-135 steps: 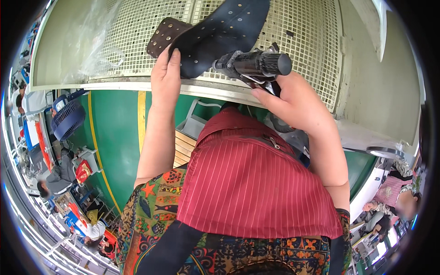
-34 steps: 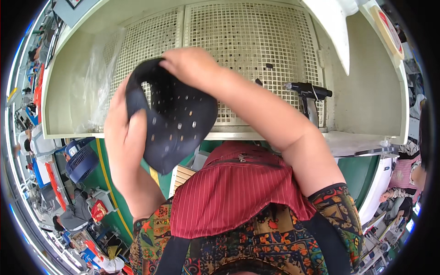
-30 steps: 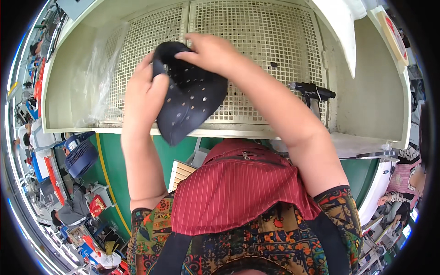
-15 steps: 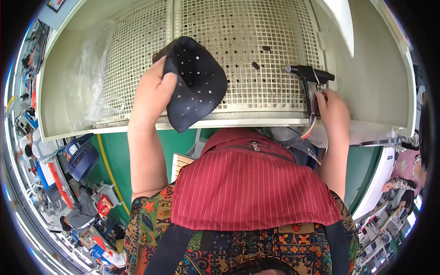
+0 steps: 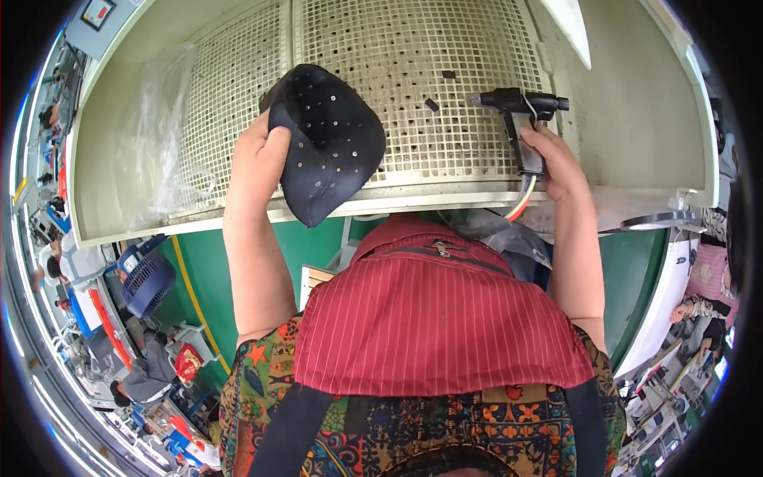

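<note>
Red striped apron (image 5: 433, 318) nearest, filling lower middle, patterned sleeves at both sides. Left hand (image 5: 256, 163) raised, fingers curled behind dark perforated piece (image 5: 327, 151), thumb on its front — piece held up before white mesh screen (image 5: 413, 87). Right hand (image 5: 556, 163) wrapped tight on grip of black spray gun (image 5: 520, 115), hose hanging below. Clear plastic sheet (image 5: 159, 151) at booth's left wall. Blue fan (image 5: 147, 274) on floor far left. Half second ago, right hand was only reaching gun — now closed on it; piece little shifted.
</note>
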The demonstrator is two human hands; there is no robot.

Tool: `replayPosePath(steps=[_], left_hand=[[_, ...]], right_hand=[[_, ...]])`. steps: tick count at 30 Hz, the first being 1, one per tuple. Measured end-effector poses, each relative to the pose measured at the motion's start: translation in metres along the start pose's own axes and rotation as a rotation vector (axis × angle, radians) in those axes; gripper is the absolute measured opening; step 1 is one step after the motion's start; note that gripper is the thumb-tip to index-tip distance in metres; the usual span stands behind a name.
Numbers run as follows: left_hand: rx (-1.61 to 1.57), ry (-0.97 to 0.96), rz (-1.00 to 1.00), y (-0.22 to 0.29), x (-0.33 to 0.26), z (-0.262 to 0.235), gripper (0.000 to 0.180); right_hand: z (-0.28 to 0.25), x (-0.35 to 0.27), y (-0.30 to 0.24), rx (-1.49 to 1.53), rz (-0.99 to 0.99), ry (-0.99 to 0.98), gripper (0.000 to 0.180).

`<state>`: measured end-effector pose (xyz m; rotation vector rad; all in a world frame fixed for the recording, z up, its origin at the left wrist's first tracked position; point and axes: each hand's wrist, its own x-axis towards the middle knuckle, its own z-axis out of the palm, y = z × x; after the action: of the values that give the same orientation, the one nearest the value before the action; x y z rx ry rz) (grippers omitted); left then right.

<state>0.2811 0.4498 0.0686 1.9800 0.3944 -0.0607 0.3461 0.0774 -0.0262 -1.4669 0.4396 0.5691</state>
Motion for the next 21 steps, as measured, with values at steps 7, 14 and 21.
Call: replayPosePath(steps=[7, 14, 21], left_hand=[[0.010, -0.006, -0.027, -0.010, 0.006, -0.005, 0.035], [0.003, -0.019, -0.022, -0.006, 0.006, -0.002, 0.034], [-0.031, -0.021, -0.002, -0.010, 0.012, -0.002, 0.033]], right_hand=[[0.045, 0.000, -0.017, 0.093, -0.019, -0.197, 0.039], [0.078, -0.038, -0.065, -0.034, -0.038, -0.414, 0.042], [0.134, -0.050, -0.079, -0.781, -0.596, -0.352, 0.034]])
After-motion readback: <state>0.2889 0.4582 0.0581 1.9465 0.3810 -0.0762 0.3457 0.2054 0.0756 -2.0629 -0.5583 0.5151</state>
